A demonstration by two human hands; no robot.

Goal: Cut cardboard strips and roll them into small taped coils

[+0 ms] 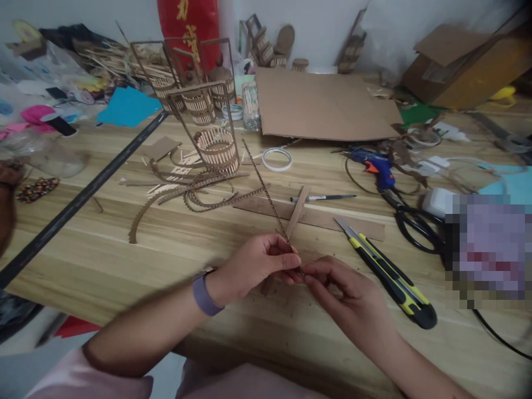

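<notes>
A thin corrugated cardboard strip slants up and away from my hands over the wooden table. My left hand, with a purple band on its wrist, grips the strip near its lower end between thumb and fingers. Touching that same end, my right hand pinches the tip with thumb and forefinger. Beneath and just beyond the hands lie a short cardboard piece and a longer flat one, crossing each other. A yellow and black utility knife rests right of my right hand, blade out.
Beyond my hands are curled strips, a small slatted bucket, a tape roll and a pen. A blue glue gun and black scissors lie right. Another person's hand shows at the left edge.
</notes>
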